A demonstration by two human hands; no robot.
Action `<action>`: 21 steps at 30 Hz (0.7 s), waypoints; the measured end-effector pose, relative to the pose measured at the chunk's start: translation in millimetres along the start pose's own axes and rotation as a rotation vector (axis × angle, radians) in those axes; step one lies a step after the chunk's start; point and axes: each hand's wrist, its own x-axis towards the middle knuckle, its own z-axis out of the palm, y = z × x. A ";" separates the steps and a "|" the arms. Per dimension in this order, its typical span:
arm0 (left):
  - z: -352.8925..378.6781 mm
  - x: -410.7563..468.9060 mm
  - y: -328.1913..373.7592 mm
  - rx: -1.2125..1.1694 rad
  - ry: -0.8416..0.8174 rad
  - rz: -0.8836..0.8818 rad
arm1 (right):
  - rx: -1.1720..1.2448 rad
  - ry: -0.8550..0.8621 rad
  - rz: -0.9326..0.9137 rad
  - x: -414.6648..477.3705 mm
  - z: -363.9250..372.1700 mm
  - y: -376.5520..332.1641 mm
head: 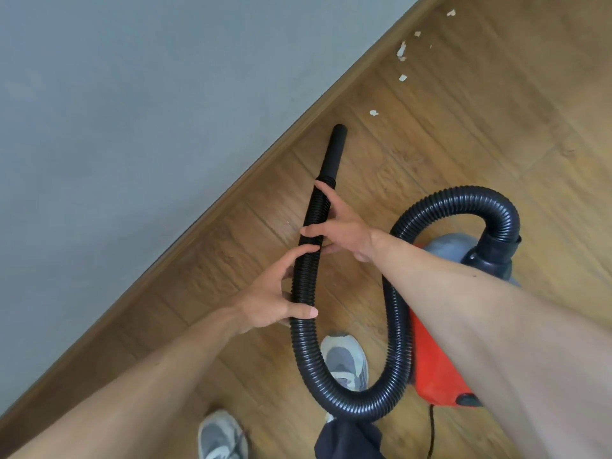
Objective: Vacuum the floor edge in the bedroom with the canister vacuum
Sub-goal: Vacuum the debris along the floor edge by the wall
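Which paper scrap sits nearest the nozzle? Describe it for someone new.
Follow the wooden baseboard below the grey wall to the black nozzle tip. Just up and right of it on the wood floor lies a small white scrap. It is the lowest of the white trail; the rest lie farther along the wall.

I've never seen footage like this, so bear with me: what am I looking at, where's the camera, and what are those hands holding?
The one picture comes from a camera worn on a person's head, looking down. The bare arms are theirs. The left hand and right hand both grip a black ribbed hose, which ends in a plain nozzle and loops back to a red and grey canister vacuum. Below are a wooden floor, the person's shoes, and white scraps lying near the baseboard of a grey wall.
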 end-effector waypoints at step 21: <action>-24.9 19.6 42.7 0.173 -0.125 -0.006 | 0.146 0.127 0.012 -2.3 -15.8 -23.6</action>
